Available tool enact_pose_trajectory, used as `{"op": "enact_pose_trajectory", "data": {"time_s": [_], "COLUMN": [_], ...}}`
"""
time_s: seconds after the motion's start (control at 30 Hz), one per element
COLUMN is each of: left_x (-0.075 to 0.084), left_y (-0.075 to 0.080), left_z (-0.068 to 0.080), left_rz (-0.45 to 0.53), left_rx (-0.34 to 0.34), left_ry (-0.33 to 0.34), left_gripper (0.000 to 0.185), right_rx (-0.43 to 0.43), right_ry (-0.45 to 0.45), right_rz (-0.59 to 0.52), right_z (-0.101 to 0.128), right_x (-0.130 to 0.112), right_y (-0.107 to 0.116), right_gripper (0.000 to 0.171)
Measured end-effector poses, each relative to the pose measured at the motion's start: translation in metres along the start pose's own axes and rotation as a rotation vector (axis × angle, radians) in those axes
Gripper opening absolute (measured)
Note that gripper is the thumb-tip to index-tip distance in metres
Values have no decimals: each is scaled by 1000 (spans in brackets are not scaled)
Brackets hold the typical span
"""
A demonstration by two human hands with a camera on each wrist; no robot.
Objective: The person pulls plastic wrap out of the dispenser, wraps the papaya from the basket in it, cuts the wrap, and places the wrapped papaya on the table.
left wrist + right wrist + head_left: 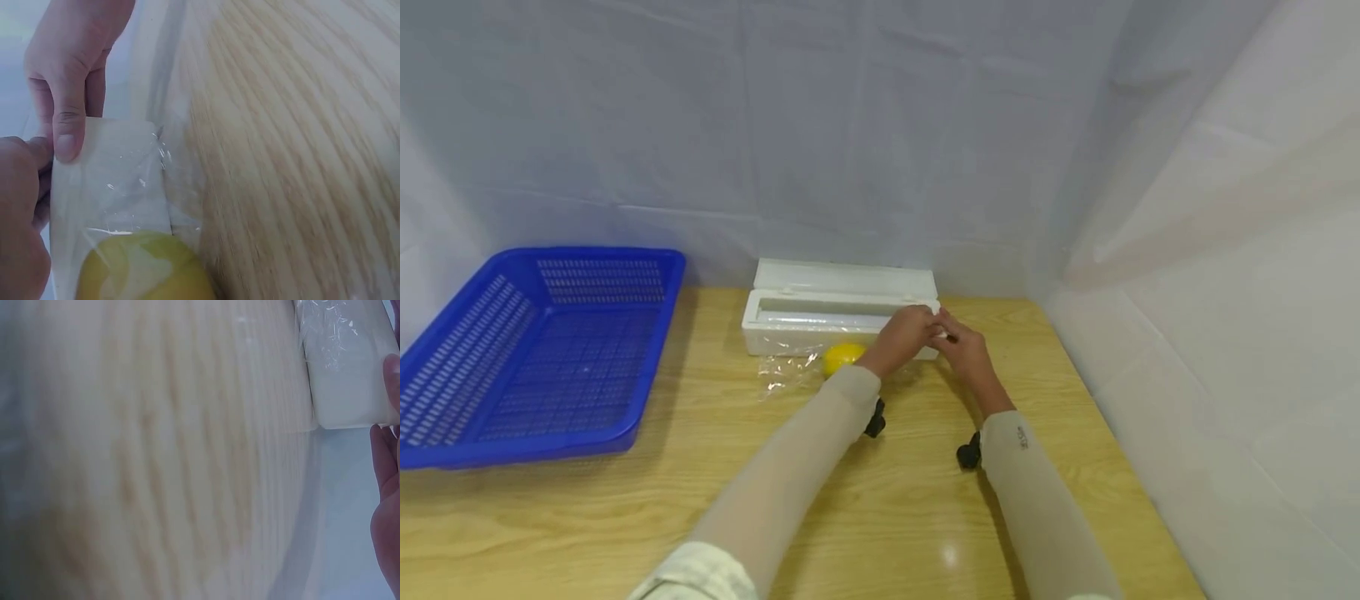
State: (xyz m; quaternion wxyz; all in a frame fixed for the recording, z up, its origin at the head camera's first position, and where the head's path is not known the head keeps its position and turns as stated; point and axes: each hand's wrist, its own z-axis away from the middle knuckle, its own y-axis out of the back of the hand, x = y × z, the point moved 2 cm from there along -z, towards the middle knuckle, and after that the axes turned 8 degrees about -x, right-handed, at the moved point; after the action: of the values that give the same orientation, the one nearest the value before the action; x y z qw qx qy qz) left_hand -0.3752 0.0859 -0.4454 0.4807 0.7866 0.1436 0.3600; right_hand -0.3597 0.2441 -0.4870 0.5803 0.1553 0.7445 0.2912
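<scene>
Film (125,181) is already drawn from the dispenser box (820,321) at the table's back edge, over the lemon (844,357); your left hand (904,333) and right hand (964,348) pinch its right end. Cutting and wrapping look undone.

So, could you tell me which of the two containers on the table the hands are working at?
The white cling-film dispenser box, lid open, at the table's back edge; both hands meet at its right end. The blue basket sits untouched far left.

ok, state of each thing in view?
dispenser box: lid open, roll showing
cling film: pulled out over the table, draped on the lemon
lemon: on the table, under film
blue basket: upright
left hand: at the box's right end
right hand: touching the box end
</scene>
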Motion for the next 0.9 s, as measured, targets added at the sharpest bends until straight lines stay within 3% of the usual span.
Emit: {"op": "enact_pose_trajectory", "data": {"time_s": [0.27, 0.4, 0.57, 0.77, 0.9], "left_x": [-11, -22, -39, -67, -83], "left_y": [11, 23, 39, 68, 94], "left_z": [8, 17, 36, 76, 99], "left_rz": [-252, -306, -259, -47, -27], "left_rx": [29, 29, 9, -2, -12], "left_ry": [-52, -42, -7, 114, 185], "left_gripper": [13, 14, 14, 12, 13], "right_rx": [-12, -23, -23, -73, -68], "right_ry": [-13, -1, -28, -47, -46], "right_rz": [-47, -43, -76, -105, -103], "right_z": [-4, -11, -15, -17, -18], "right_x": [-1, -3, -3, 0, 3], "right_y": [0, -2, -5, -5, 1], "right_gripper": [72, 70, 70, 73, 73]}}
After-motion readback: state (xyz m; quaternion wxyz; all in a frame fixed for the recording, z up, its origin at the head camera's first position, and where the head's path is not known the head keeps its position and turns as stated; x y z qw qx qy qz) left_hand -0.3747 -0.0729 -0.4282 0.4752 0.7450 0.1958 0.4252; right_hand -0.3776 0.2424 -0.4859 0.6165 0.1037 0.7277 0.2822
